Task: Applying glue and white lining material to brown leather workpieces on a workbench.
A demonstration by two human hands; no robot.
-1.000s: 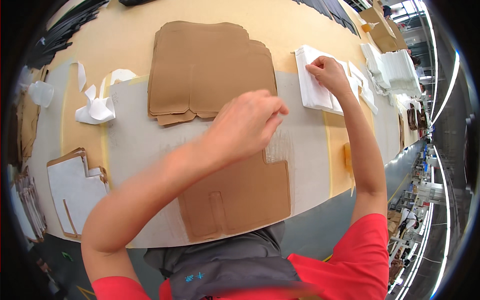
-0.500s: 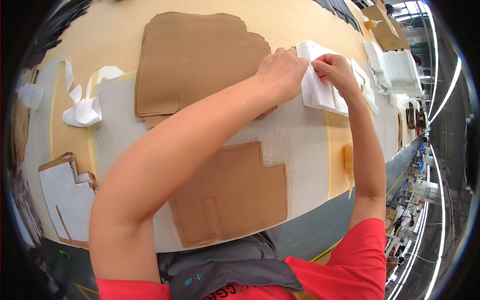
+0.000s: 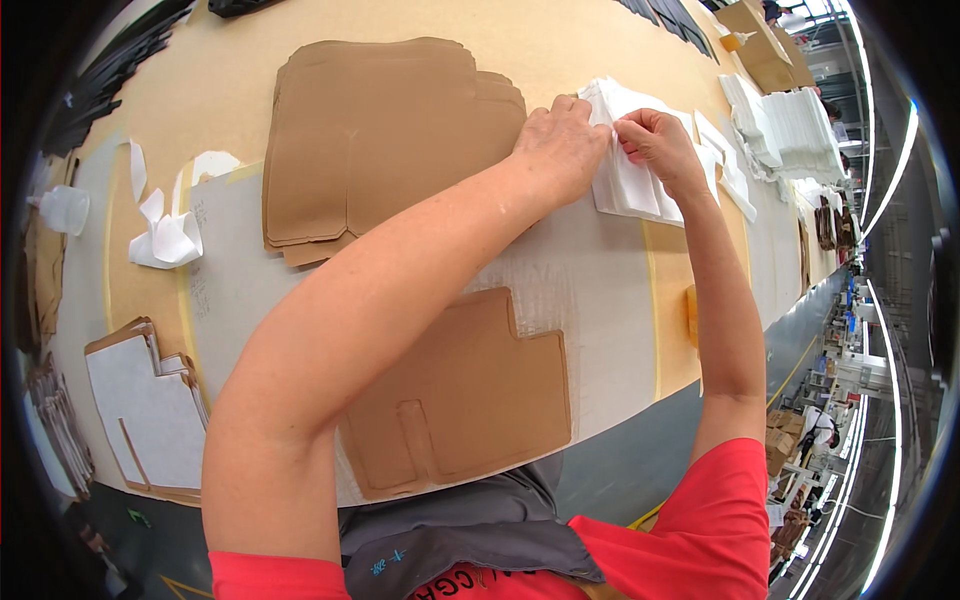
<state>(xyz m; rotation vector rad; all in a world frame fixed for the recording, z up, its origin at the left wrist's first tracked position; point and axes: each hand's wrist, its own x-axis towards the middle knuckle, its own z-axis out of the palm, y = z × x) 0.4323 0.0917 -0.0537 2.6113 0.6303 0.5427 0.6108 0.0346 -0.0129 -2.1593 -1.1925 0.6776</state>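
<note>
— Pinching something, are they?
— Yes. The left hand [image 3: 560, 145] and the right hand [image 3: 660, 145] both pinch the top edge of the stack of white pieces [image 3: 635, 170], fingers close together.
— Where is the stack?
— Far side of the table [image 3: 600, 50], just right of the pile of brown cut-outs [image 3: 385, 135]. One brown cut-out [image 3: 465, 395] lies near the person.

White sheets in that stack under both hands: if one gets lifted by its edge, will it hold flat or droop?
The top sheet of the white stack probably droops: it looks thin where the right hand pinches its edge. Likely light, since fingertips suffice. The left hand presses beside it, so neighbouring sheets may slide.
</note>
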